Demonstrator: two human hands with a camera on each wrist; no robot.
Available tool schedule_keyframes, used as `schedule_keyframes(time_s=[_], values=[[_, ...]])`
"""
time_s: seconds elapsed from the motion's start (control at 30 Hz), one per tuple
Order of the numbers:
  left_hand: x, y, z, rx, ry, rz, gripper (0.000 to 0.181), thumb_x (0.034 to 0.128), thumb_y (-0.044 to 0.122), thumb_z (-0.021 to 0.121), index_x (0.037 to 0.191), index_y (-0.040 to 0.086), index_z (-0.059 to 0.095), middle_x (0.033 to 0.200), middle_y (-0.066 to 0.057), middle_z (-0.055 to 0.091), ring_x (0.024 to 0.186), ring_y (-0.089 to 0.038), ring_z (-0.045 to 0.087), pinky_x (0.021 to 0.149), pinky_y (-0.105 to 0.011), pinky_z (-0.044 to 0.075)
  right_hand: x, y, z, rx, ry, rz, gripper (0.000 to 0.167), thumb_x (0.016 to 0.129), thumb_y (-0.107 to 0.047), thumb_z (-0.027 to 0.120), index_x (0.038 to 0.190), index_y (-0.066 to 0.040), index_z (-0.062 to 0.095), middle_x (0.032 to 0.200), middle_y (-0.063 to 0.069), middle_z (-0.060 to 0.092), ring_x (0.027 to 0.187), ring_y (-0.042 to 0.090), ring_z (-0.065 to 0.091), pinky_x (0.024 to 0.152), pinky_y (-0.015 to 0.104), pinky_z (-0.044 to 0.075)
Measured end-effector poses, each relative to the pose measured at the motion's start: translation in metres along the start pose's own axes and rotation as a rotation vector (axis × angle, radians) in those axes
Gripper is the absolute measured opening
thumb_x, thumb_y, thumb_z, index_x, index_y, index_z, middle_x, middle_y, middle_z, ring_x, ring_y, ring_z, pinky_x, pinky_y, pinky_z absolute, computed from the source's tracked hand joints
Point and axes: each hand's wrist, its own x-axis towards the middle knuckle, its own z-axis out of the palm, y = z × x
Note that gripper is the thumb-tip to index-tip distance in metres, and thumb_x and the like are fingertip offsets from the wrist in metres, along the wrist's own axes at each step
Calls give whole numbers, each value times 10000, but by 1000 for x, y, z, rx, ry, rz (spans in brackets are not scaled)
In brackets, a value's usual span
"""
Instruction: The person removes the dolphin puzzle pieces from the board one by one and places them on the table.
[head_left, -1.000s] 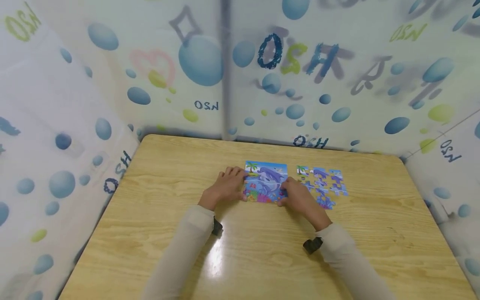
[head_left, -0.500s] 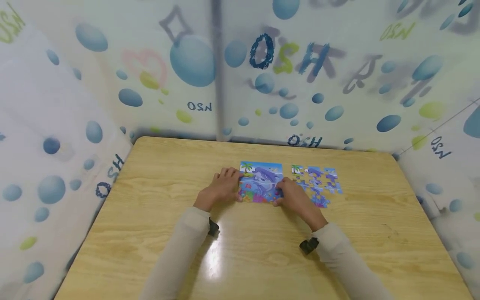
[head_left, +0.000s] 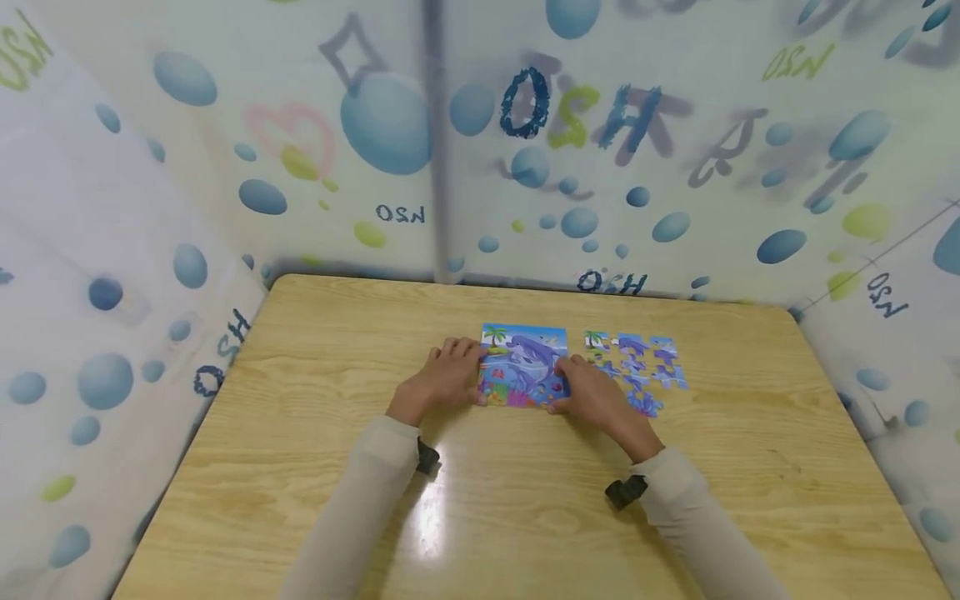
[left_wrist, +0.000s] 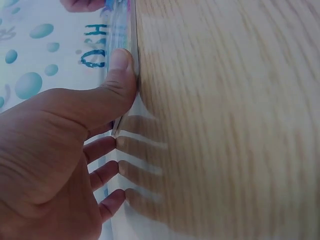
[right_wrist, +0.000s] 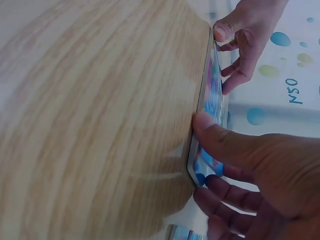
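A picture puzzle of a dolphin (head_left: 525, 360), joined into one rectangle, lies flat on the wooden table. At its left side my left hand (head_left: 446, 375) grips the near corner, thumb on the front edge and fingers along the side. My right hand (head_left: 597, 396) grips the opposite near corner, its thumb against the front edge and its fingertips round the right side. In the right wrist view the board (right_wrist: 213, 95) shows edge-on between both hands. The left wrist view shows the left thumb (left_wrist: 119, 70) against the board's edge, with several fingertips touching the table.
Right of the puzzle lie several loose jigsaw pieces (head_left: 633, 367), spaced slightly apart, with a similar dolphin picture; the right hand is close beside them. Behind the table (head_left: 337, 325) stands a wall (head_left: 480, 192) printed with bubbles and letters.
The head view has shifted slightly, moving the whole scene left in the picture. Both hands stay at the puzzle's sides, and the loose pieces keep their places.
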Motion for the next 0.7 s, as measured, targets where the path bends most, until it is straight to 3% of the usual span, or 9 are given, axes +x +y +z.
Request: schedule_keyframes(time_s=[0.2,0.4,0.7], values=[[1,-2,2,-6,19,12,889,843,490,752,1539,151,316,1556,-79,311,1421,-315,230,1110,-514,247,-1,1,1,-23,53,-31,468,793,-328,842,1126,-80,626,985,52,659,842,197,603,728,393,518],[-4,2,-3,-5,25,36,865,850,475,750,1526,128,336,1546,-99,326,1415,-338,248,1097,-525,270,-2,4,3,19,104,-65,293,860,-227,784,1081,-90,648,908,32,695,793,180,646,694,372,533],[-5,2,-4,1,25,28,871,852,477,748,1530,126,331,1548,-108,323,1412,-342,249,1089,-526,273,-5,11,0,287,200,-59,114,931,-101,680,1045,-95,681,902,69,719,796,235,705,703,408,558]])
